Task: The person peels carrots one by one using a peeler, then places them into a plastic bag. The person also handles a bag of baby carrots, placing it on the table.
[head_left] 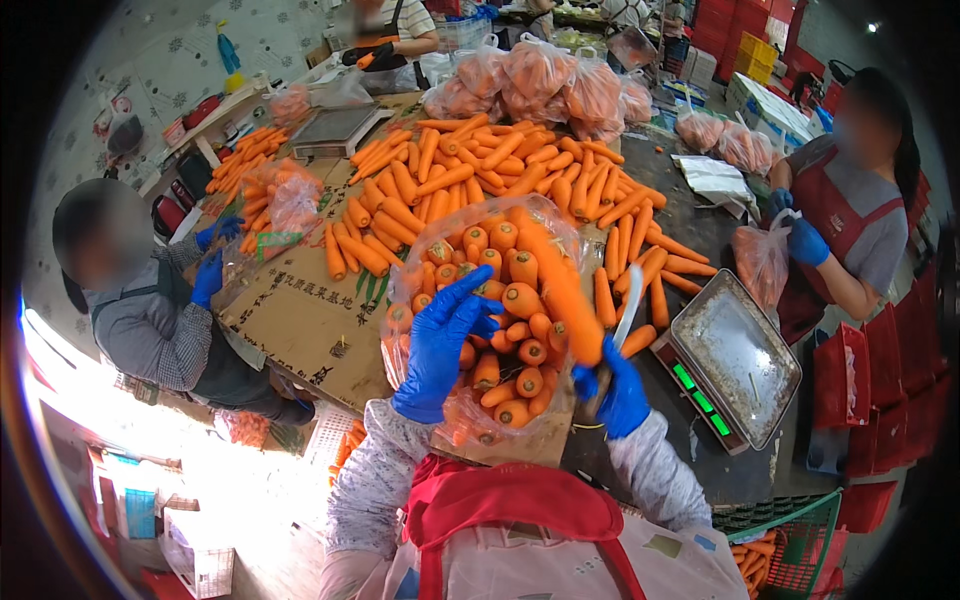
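Note:
My left hand (442, 349), in a blue glove, is over the left side of a large clear plastic bag (442, 236) packed with carrots (521, 298). Its fingers are apart, with nothing seen between them. My right hand (624, 394), also gloved in blue, grips a knife (631, 300) whose pale curved blade points up and away from me. A large, blurred carrot (559, 289) slants across the bag's right side. Its near end meets the fingers of my right hand; whether they pinch it is unclear. Most carrots in the bag stand with their stem ends up.
Beyond the bag spreads a heap of loose carrots (480, 161), with filled bags (540, 75) behind. A digital scale (739, 360) sits right; another scale (337, 124) is far left. Co-workers stand left (150, 300), right (847, 210) and at the back. A green crate (814, 540) is low right.

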### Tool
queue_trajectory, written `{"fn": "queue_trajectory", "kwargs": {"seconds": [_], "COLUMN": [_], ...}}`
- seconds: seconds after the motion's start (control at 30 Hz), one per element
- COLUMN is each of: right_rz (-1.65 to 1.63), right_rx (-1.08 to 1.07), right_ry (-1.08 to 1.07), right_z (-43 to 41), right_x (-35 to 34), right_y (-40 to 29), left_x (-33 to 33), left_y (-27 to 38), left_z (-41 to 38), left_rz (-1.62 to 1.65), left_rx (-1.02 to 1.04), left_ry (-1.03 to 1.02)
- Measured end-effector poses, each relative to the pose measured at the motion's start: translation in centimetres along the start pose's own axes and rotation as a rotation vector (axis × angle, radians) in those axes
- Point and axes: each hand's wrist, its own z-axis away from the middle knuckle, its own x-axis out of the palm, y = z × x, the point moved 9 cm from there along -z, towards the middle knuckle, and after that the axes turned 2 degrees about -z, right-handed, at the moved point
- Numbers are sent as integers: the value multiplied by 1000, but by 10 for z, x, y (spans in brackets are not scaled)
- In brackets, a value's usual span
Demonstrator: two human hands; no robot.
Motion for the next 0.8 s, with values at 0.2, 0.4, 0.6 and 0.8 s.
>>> {"fn": "queue_trajectory", "kwargs": {"seconds": [0.2,0.4,0.6,0.8], "right_rz": [365,534,607,600], "right_rx": [-595,-455,-317,-319], "right_ry": [-77,-78,1,7], "right_z": [-30,-23,-4,10], "right_x": [87,65,24,31], "right_y": [-129,-72,-35,-34], "left_x": [-17,-7,-20,-44], "left_y": [-16,-11,-25,11], "left_z": [-31,-31,-4,21], "left_rz": [-664,-1235,-1024,-692], "left_rx": [130,307,229,226], "left_ry": [15,-65,-104,140]}}
